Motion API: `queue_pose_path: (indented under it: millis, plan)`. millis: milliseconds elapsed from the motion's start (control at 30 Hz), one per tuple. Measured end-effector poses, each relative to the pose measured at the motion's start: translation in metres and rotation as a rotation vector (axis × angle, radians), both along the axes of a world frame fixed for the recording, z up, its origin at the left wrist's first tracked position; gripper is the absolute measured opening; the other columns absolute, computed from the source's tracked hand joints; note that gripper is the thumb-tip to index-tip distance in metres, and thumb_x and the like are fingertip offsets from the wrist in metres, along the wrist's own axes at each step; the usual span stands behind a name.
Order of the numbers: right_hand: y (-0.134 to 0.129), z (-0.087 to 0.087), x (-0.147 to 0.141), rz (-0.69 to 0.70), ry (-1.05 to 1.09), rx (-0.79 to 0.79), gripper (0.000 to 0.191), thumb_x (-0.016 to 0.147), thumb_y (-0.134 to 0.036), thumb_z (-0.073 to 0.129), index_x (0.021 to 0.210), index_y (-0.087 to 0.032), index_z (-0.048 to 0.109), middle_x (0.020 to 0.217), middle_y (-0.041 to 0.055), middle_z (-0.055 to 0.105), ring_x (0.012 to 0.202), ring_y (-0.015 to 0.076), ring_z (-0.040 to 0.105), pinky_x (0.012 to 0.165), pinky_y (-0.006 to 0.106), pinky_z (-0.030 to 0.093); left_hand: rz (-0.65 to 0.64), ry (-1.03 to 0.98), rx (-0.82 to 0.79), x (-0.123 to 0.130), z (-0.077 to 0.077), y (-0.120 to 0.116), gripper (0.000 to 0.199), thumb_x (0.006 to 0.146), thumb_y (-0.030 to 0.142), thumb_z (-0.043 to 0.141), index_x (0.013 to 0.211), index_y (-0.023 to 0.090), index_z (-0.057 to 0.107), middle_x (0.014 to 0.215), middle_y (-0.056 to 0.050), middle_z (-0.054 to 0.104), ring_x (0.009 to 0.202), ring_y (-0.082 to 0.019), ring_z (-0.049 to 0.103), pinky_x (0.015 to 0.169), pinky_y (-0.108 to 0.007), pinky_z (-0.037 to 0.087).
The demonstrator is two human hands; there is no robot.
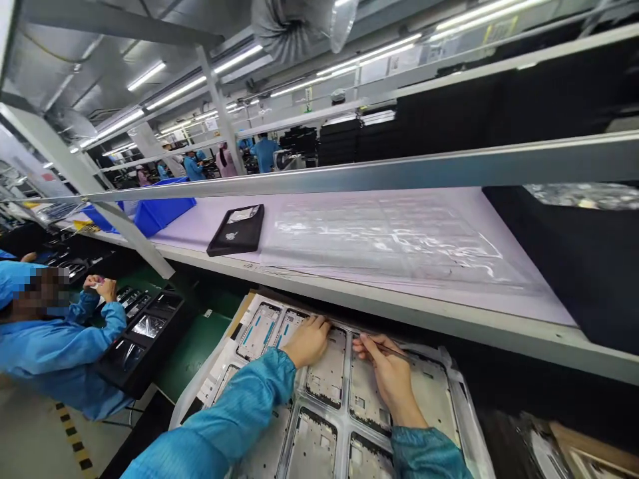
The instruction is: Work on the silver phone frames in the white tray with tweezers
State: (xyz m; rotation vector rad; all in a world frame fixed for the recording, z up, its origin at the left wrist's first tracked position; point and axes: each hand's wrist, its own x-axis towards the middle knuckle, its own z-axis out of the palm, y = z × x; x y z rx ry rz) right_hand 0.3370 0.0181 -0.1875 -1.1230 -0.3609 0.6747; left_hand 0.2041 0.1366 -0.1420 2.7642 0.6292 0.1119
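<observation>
Two hands, left (307, 340) and right (384, 366), over a tray (466, 406) of phone-style frames (324, 377)

So the tray's at 6 o'clock in the view. Left fingers are curled close together at its 12 o'clock, over the top of one frame; can't tell if they've got anything. Right fingers, about 1 o'clock, are pinched nearly closed on a slim dark tool (398, 353) above the neighbouring frame.

I'd steady with the left and go light with the tool so nothing gets scratched. Watch the left sleeve (219, 409) too, it crosses frames around 8 o'clock.

Edges: the table (399, 306) runs just past the tray's 12 o'clock, so don't shove forward. Looks roomier straight up, or towards 3 o'clock.
</observation>
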Motion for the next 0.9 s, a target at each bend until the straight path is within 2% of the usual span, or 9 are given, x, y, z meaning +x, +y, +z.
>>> queue_pose_path:
  millis: [133, 233, 367, 467, 533, 567, 633, 833, 900]
  plan:
    - [0.001, -0.002, 0.002, -0.022, 0.042, 0.034, 0.047, 0.054, -0.058, 0.093, 0.066, -0.018, 0.071, 0.071, 0.0092, 0.072, 0.060, 0.0205, 0.066, 0.051, 0.028, 0.054, 0.008, 0.107, 0.082, 0.007, 0.005, -0.002, 0.034, 0.093, 0.014, 0.049, 0.126, 0.009, 0.055, 0.122, -0.020, 0.057, 0.114, -0.032, 0.056, 0.100, -0.051, 0.047]
    - [0.001, -0.002, 0.003, -0.037, 0.076, 0.052, 0.049, 0.053, -0.058, 0.093, 0.066, -0.018, 0.070, 0.070, 0.0088, 0.072, 0.059, 0.0196, 0.065, 0.051, 0.027, 0.053, 0.034, 0.123, 0.119, 0.010, 0.021, 0.000, 0.028, 0.098, 0.025, 0.050, 0.120, 0.009, 0.060, 0.115, -0.018, 0.060, 0.111, -0.033, 0.054, 0.098, -0.051, 0.047]
    - [-0.002, 0.001, 0.003, -0.033, 0.115, 0.076, 0.048, 0.054, -0.057, 0.094, 0.068, -0.017, 0.070, 0.071, 0.0087, 0.072, 0.060, 0.0179, 0.065, 0.052, 0.025, 0.053, 0.004, 0.077, 0.133, -0.006, 0.066, -0.003, 0.029, 0.103, 0.020, 0.039, 0.113, 0.016, 0.065, 0.108, -0.012, 0.062, 0.104, -0.027, 0.053, 0.095, -0.042, 0.046]
    - [-0.003, 0.003, 0.003, -0.015, 0.137, 0.083, 0.048, 0.055, -0.055, 0.094, 0.067, -0.016, 0.069, 0.071, 0.0092, 0.072, 0.060, 0.0171, 0.065, 0.052, 0.024, 0.052, -0.101, -0.114, 0.109, -0.032, 0.105, -0.014, 0.030, 0.104, 0.019, 0.037, 0.116, 0.019, 0.064, 0.105, -0.009, 0.063, 0.100, -0.024, 0.053, 0.087, -0.037, 0.046]
    - [-0.004, 0.004, 0.003, -0.009, 0.148, 0.087, 0.048, 0.055, -0.056, 0.094, 0.067, -0.016, 0.069, 0.071, 0.0090, 0.072, 0.059, 0.0165, 0.064, 0.052, 0.024, 0.052, -0.137, -0.277, 0.117, -0.049, 0.119, -0.025, 0.028, 0.105, 0.019, 0.039, 0.117, 0.019, 0.064, 0.102, -0.010, 0.064, 0.096, -0.023, 0.054, 0.082, -0.036, 0.045]
    - [-0.005, 0.004, 0.003, -0.009, 0.151, 0.089, 0.048, 0.054, -0.056, 0.094, 0.067, -0.017, 0.070, 0.071, 0.0088, 0.072, 0.059, 0.0162, 0.064, 0.052, 0.024, 0.052, -0.137, -0.336, 0.132, -0.057, 0.119, -0.031, 0.027, 0.104, 0.018, 0.040, 0.118, 0.020, 0.064, 0.102, -0.010, 0.064, 0.094, -0.023, 0.055, 0.080, -0.036, 0.045]
    - [-0.006, 0.003, 0.004, -0.015, 0.152, 0.090, 0.049, 0.053, -0.057, 0.094, 0.068, -0.017, 0.070, 0.071, 0.0086, 0.072, 0.059, 0.0162, 0.064, 0.052, 0.024, 0.052, -0.143, -0.392, 0.155, -0.069, 0.103, -0.043, 0.029, 0.103, 0.014, 0.040, 0.120, 0.020, 0.064, 0.103, -0.011, 0.065, 0.093, -0.023, 0.057, 0.078, -0.036, 0.045]
    - [-0.006, 0.003, 0.007, -0.021, 0.113, 0.074, 0.047, 0.055, -0.057, 0.093, 0.066, -0.017, 0.071, 0.071, 0.0090, 0.071, 0.059, 0.0191, 0.064, 0.052, 0.027, 0.053, -0.144, -0.301, 0.029, -0.095, 0.003, -0.079, 0.038, 0.102, 0.008, 0.032, 0.117, 0.019, 0.066, 0.105, -0.013, 0.067, 0.096, -0.024, 0.060, 0.076, -0.035, 0.050]
    - [-0.006, 0.003, 0.007, -0.009, 0.088, 0.066, 0.047, 0.056, -0.057, 0.093, 0.065, -0.017, 0.071, 0.071, 0.0092, 0.071, 0.060, 0.0198, 0.064, 0.052, 0.028, 0.053, -0.152, -0.239, -0.042, -0.100, -0.010, -0.086, 0.035, 0.102, 0.010, 0.035, 0.112, 0.019, 0.068, 0.105, -0.013, 0.068, 0.096, -0.023, 0.061, 0.079, -0.036, 0.051]
